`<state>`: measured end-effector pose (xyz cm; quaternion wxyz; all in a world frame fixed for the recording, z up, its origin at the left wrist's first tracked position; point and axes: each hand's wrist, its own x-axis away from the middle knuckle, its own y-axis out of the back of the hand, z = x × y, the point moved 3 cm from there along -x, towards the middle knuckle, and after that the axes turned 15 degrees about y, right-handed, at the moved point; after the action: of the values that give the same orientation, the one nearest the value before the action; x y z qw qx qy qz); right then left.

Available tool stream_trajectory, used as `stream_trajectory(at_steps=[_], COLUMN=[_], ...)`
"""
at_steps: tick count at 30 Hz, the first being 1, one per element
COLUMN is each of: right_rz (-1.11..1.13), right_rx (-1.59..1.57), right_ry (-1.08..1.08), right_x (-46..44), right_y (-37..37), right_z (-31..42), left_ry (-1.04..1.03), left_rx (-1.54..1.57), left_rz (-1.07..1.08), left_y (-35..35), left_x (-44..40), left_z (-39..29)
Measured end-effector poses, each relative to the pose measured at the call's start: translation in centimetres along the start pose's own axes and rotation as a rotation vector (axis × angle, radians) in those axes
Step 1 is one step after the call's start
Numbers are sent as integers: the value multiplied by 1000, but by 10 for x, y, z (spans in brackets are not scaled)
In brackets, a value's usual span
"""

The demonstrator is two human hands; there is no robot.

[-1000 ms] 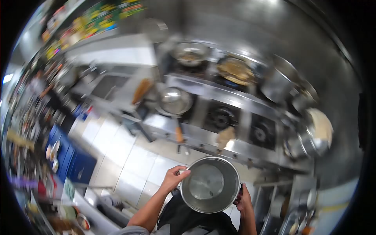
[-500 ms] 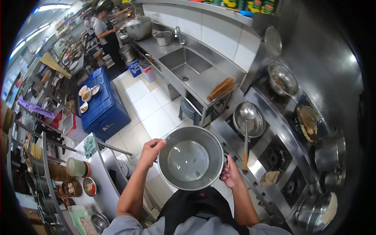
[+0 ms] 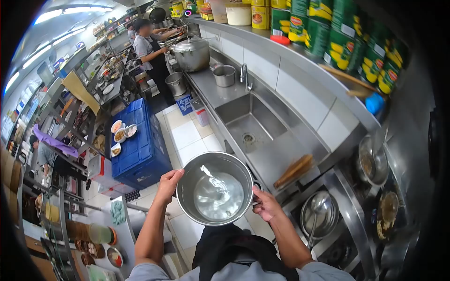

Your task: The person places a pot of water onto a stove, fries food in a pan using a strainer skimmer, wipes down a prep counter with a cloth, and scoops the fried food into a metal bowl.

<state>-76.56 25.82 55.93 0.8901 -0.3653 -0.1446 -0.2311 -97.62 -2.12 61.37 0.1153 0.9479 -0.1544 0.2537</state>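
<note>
A round metal pot (image 3: 215, 188) with clear liquid in it is held level in front of my body. My left hand (image 3: 168, 185) is closed on its left side, thumb on the rim. On the right side, my right hand (image 3: 266, 204) grips the pot's handle, fingers wrapped round it. Beyond the pot to the right is a metal sink (image 3: 253, 122) with a faucet (image 3: 245, 77). A brown bundle of sticks or bristles (image 3: 294, 172) lies on the counter near my right hand.
A blue chest (image 3: 141, 157) with small bowls stands ahead left. Right, a stove holds a pan with a ladle (image 3: 320, 204). A large lidded pot (image 3: 191, 55) sits at the counter's far end, near a person (image 3: 145, 47). Cans (image 3: 337, 42) line the shelf above.
The view has swung right to left across the kitchen, so the stove now lies at the lower right and the sink ahead. Both hands still hold the pot, whose liquid ripples.
</note>
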Motion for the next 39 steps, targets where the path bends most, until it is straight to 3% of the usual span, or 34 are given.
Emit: stream_trajectory(at_steps=[13,20,29,39], right_rz=[-195,-392,-532,-540], right_rx=[-374,-618,-663,-681], right_ry=[-33,-81,-68,-62], right_x=[-215,-291,-315,-309], right_y=[-47,-54,-67,-76], right_z=[31,16,8,-2], left_ry=[130,280,369,394], left_rx=[-446,-634,-770,-770], left_rz=[264,359,486,522], left_y=[-57,-97,-117,-118], left_x=[-285,-393,-431,-442], left_z=[-177,-219,-235,-225])
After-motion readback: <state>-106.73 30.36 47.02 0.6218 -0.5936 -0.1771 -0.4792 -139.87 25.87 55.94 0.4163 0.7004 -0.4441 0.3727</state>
